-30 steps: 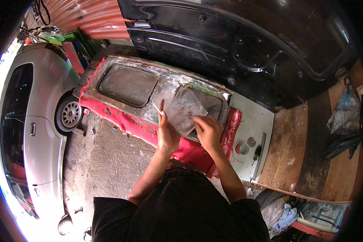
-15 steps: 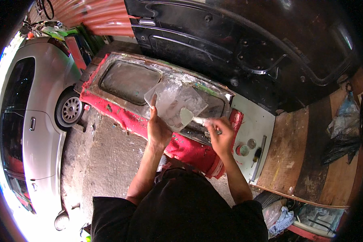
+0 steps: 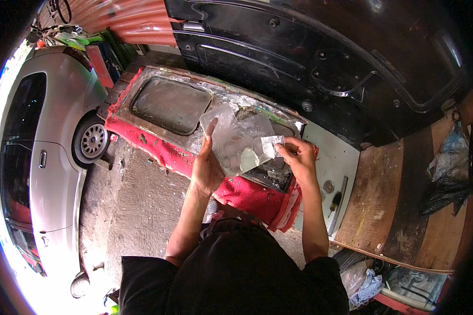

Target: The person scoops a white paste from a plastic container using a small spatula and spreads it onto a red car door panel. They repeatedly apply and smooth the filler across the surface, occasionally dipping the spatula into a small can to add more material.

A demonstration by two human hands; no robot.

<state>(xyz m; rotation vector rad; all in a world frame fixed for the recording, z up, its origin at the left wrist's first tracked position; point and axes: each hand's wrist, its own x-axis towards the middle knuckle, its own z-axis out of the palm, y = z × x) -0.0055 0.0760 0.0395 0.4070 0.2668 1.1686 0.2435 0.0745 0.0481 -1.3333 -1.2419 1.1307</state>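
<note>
My left hand (image 3: 207,170) grips a clear, smeared plastic plate (image 3: 232,131) by its left edge, with a finger over the top and the palm underneath. A rounded blob of pale greenish paste (image 3: 248,158) sits near the plate's lower right edge. At that edge, my right hand (image 3: 301,160) pinches a small, flat, whitish spreader (image 3: 270,146) between thumb and fingers. The spreader is close to the paste; whether it touches the plate I cannot tell. Beneath both hands lies a worn panel (image 3: 171,105) with recessed windows, resting on a red cloth (image 3: 163,155).
Right of the panel, a white surface (image 3: 326,152) carries a small round lid (image 3: 328,187) and a screwdriver (image 3: 335,201). A large black vehicle panel (image 3: 299,47) leans behind. Wooden boards (image 3: 373,199) are at right, a silver car (image 3: 58,157) at left.
My right hand has moved slightly right and up, and the spreader has turned its broad face into view. The plate has shifted a little to the right. My right arm now covers the small tin.
</note>
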